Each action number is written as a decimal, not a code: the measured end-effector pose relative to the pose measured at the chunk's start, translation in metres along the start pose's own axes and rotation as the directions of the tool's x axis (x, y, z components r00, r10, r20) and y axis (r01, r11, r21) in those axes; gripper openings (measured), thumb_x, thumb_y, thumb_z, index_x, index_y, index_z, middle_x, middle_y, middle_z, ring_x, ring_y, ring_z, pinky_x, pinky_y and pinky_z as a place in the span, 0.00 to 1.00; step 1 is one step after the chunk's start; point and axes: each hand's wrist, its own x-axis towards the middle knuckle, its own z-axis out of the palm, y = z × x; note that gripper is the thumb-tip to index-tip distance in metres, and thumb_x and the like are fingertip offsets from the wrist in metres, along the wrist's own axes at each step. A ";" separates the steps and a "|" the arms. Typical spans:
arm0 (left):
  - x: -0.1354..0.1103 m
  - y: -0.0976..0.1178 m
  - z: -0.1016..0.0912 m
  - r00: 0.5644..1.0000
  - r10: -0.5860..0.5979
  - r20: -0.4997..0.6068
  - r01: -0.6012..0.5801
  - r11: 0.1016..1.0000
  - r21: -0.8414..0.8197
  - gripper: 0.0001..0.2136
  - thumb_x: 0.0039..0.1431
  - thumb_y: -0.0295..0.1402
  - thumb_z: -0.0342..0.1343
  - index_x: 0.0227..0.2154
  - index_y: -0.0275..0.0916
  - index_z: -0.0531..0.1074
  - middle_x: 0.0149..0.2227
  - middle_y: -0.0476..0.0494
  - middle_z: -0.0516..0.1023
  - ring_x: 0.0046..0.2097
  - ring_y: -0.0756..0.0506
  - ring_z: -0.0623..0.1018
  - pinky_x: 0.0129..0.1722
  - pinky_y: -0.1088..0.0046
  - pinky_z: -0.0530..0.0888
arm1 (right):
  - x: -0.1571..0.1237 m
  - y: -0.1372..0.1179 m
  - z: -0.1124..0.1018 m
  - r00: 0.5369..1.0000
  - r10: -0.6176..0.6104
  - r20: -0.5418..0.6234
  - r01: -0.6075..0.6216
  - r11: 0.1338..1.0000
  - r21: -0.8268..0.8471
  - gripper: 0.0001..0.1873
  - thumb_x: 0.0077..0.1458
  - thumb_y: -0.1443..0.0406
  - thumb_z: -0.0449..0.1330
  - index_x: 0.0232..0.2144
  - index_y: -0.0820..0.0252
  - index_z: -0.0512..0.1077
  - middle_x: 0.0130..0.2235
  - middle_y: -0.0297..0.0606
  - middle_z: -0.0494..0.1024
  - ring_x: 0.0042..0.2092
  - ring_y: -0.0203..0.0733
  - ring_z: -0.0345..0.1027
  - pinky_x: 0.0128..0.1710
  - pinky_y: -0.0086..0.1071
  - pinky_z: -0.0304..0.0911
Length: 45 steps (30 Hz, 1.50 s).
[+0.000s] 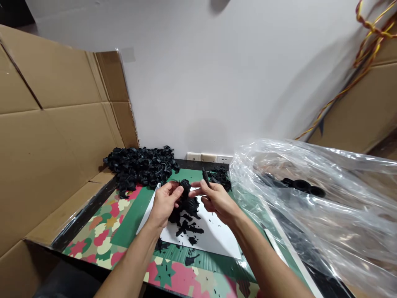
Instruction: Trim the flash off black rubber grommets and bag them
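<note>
cardboard walls [46, 136] stand folded up on the left, with another cardboard panel [366, 107] leaning on the right behind a red and yellow twisted cable [369, 45]. a large clear plastic bag [313, 207] spreads over the right side of the table, and a few black round parts [302, 186] show through it. the table carries a camouflage-patterned cloth [102, 236] under a green mat [136, 215], with a white sheet [214, 236] laid on top.

at the back, against the wall, sits a heap of black ribbed rubber parts [141, 165]. black trimmings [186, 225] lie scattered on the white sheet and spill toward the near edge.

the left hand [164, 205] has its fingers closed around a black ribbed rubber piece [187, 194], held just above the sheet between both hands. the right hand [217, 200] pinches the same piece with thumb and forefinger, while its other fingers grip a dark slim tool [206, 177] pointing up and away.

judging by the scraps, a fair amount of trimming looks done, while the size of the heap suggests a good deal is left; whether that heap is finished or waiting cannot be told.
</note>
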 end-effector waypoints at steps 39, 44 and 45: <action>-0.002 0.000 -0.008 0.985 0.107 0.133 -0.148 0.924 0.354 0.13 0.41 0.38 0.65 0.31 0.39 0.78 0.25 0.52 0.74 0.25 0.51 0.70 0.25 0.77 0.66 | -0.023 0.009 0.002 0.974 -0.189 0.127 0.148 0.103 -0.984 0.09 0.52 0.74 0.53 0.30 0.59 0.72 0.33 0.38 0.78 0.31 0.39 0.67 0.28 0.29 0.47; 0.006 0.025 -0.006 0.922 0.010 0.386 -0.232 0.815 0.532 0.12 0.53 0.34 0.50 0.30 0.37 0.79 0.25 0.48 0.77 0.28 0.48 0.73 0.27 0.75 0.66 | -0.016 -0.008 0.006 0.973 -0.201 0.111 0.127 0.068 -0.990 0.09 0.54 0.71 0.52 0.30 0.59 0.72 0.33 0.39 0.78 0.31 0.39 0.67 0.27 0.30 0.48; 0.007 0.029 -0.005 0.926 0.027 0.376 -0.251 0.789 0.561 0.13 0.54 0.33 0.49 0.32 0.37 0.79 0.26 0.49 0.78 0.28 0.48 0.72 0.26 0.75 0.66 | -0.014 -0.011 0.008 0.972 -0.216 0.095 0.110 0.059 -0.992 0.09 0.54 0.71 0.51 0.30 0.59 0.72 0.33 0.40 0.77 0.31 0.39 0.67 0.27 0.30 0.47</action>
